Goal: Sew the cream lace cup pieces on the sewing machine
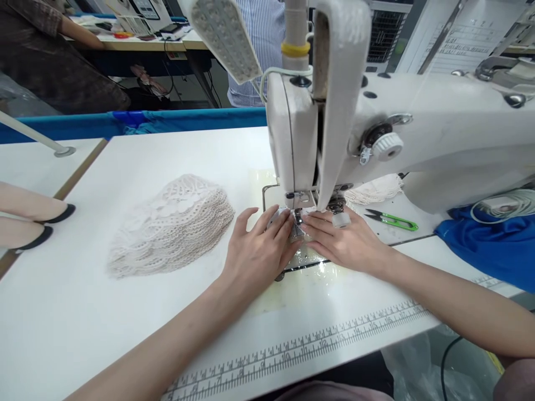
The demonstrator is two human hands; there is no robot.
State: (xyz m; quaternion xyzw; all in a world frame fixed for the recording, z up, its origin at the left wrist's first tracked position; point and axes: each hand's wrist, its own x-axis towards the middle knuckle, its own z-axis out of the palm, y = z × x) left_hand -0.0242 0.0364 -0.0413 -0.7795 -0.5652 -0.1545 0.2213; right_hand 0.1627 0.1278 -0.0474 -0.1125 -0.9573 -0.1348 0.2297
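Note:
My left hand (257,250) and my right hand (343,242) lie flat on the bed of a white sewing machine (376,128), fingertips meeting at the presser foot (297,214). Between the fingertips a small pale lace piece (278,217) is pressed down under the needle; most of it is hidden by the fingers. Both hands have their fingers stretched out, pressing rather than gripping. A heap of cream lace pieces (171,223) sits on the white table (83,301) just left of my left hand.
Green thread snips (393,221) lie right of the needle, with more lace (374,192) behind them. Blue fabric (493,245) sits at the right. A ruler strip (317,340) runs along the table's front edge. Other people stand behind a blue rail (179,120).

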